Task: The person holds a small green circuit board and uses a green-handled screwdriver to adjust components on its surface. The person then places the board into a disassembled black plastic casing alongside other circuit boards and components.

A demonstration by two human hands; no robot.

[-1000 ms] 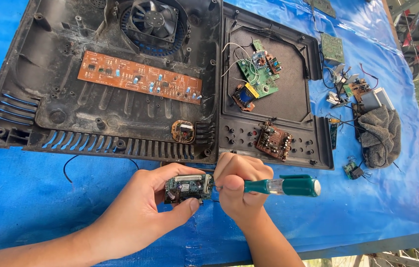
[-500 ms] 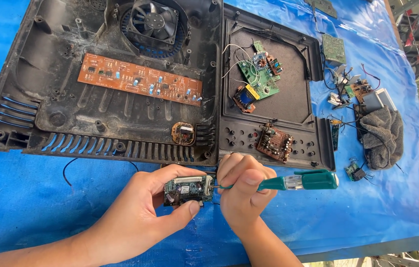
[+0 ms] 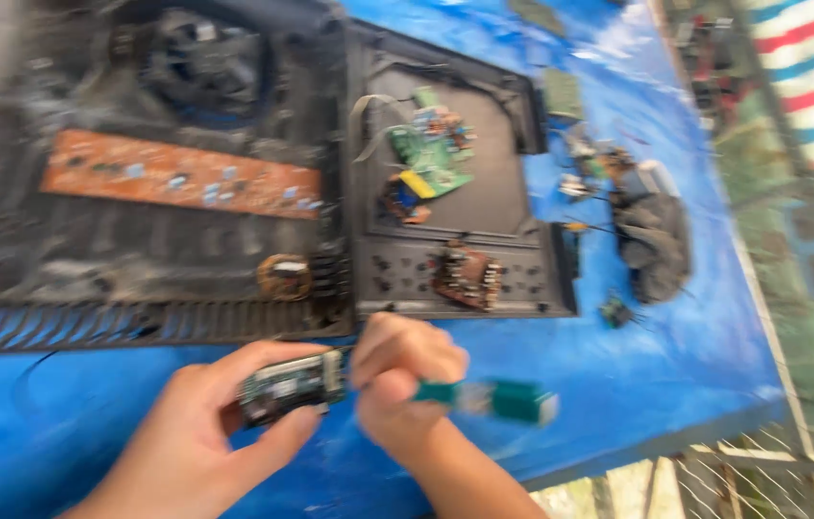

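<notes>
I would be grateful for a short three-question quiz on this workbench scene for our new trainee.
1. True or false: the left hand holds a small green circuit module.
2. What does the right hand grip: A) pliers, B) a green-handled screwdriver, C) a brush?
3. What colour is the long circuit board lying in the large black casing?

Key
1. True: it is pinched between thumb and fingers.
2. B: the handle sticks out to the right over the blue sheet; the tip is hidden by blur.
3. Orange-brown.
</notes>
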